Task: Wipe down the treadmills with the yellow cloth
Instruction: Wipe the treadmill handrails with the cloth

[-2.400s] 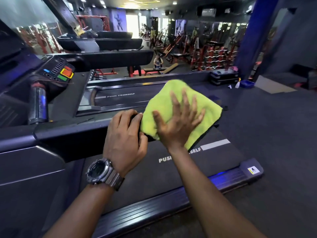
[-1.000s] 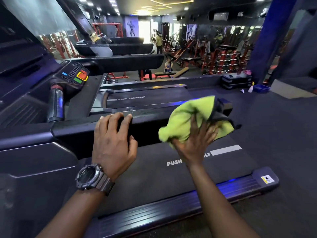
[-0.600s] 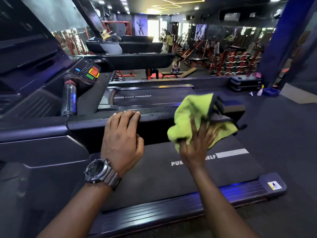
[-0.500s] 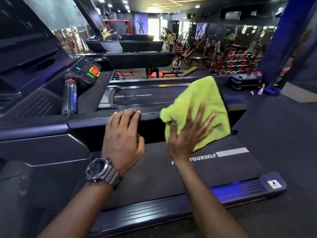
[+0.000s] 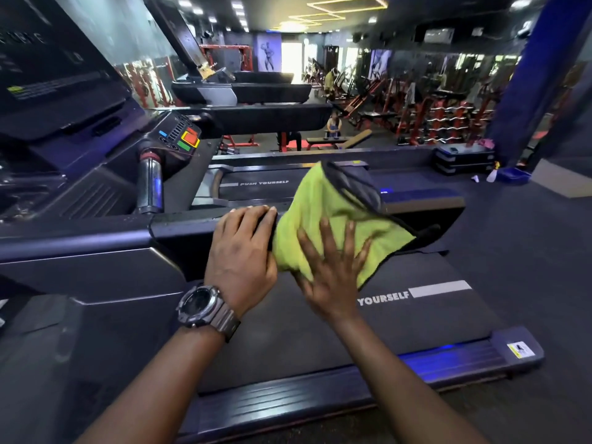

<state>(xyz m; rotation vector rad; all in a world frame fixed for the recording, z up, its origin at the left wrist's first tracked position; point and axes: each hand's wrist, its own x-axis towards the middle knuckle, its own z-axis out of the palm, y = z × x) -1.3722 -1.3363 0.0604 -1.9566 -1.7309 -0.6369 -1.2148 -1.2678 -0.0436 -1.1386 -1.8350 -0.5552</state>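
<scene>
The yellow cloth is draped over the near treadmill's dark side handrail. My right hand lies flat on the cloth with its fingers spread, pressing it against the rail. My left hand, with a watch on the wrist, grips the rail just left of the cloth, fingers curled over its top edge. One dark-edged corner of the cloth is folded up at the top. Below the hands runs the treadmill's belt, printed "PUSH YOURSELF".
The console with coloured buttons and a chrome grip are at the left. A second treadmill lies beyond the rail. Weight racks, benches and a person stand far back. A blue pillar stands at the right, dark floor beside it.
My right hand has slid the cloth left along the rail, close against my left hand, and the cloth's top corner has flipped over. The left hand has stayed on the rail.
</scene>
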